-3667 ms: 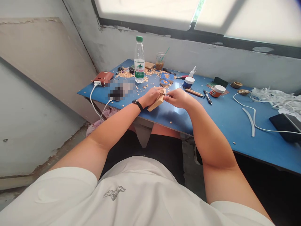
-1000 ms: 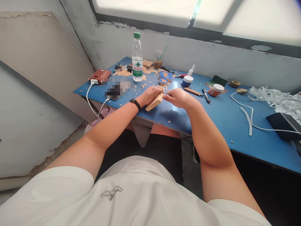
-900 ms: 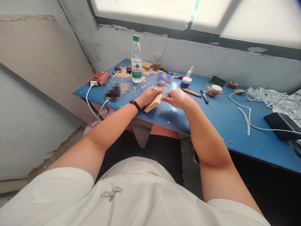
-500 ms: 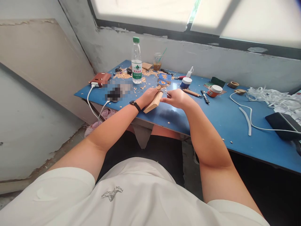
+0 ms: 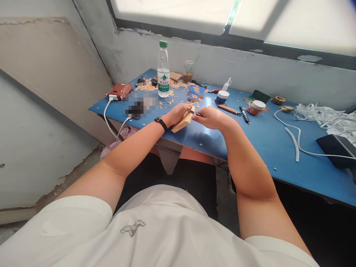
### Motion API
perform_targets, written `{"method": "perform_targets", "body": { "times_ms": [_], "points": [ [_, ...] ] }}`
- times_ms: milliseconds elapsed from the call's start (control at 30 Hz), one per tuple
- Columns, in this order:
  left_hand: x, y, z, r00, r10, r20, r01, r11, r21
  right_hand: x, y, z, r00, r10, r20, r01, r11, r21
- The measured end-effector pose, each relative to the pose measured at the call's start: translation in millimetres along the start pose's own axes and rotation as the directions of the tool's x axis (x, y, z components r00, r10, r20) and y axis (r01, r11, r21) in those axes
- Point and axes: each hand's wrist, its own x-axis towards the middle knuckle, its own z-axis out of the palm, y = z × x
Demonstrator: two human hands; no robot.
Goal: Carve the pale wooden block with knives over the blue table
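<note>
A pale piece of wood point(image 5: 183, 124) slants over the front edge of the blue table point(image 5: 205, 139), its lower end toward me. My left hand point(image 5: 178, 114) is closed round its upper part, with the thumb near the top end. Just to the right, my right hand point(image 5: 208, 117) is closed on a small, dark, thin tool point(image 5: 199, 114), mostly hidden by the fingers, close to the wood. Wood shavings point(image 5: 174, 84) lie scattered behind my hands, beside a round piece with a blue and orange top point(image 5: 194, 97).
A water bottle point(image 5: 163, 74) stands behind my left hand, with a drink cup point(image 5: 188, 72) farther back. Right of my hands are a blue jar point(image 5: 221, 97), an orange jar point(image 5: 256, 107), a black pen point(image 5: 244, 115) and a white cable point(image 5: 299, 139). A brown leather case point(image 5: 120, 91) lies left.
The wood has turned slightly in my left hand, and its top end shows more. My right hand has shifted a little to the right. The whole view has moved slightly.
</note>
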Motion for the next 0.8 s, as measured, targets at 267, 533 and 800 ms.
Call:
{"method": "perform_targets", "body": {
  "times_ms": [267, 533, 800],
  "points": [
    [6.0, -2.9, -6.7, 1.000, -0.002, 0.002, 0.002, 0.998, 0.065, 3.3, -7.4, 2.2, 0.997, 0.021, -0.068, -0.028, 0.993, -0.115],
    [3.4, -4.7, -7.1, 0.999, 0.050, 0.003, -0.050, 0.998, 0.039, 5.6, -2.4, 5.2, 0.990, 0.054, -0.130, -0.067, 0.993, -0.100],
    [6.2, -14.0, 0.4, 0.992, -0.108, -0.059, 0.094, 0.977, -0.193, 5.5, 5.4, 6.4, 0.993, 0.022, -0.119, -0.018, 0.999, 0.035]
  ]
}}
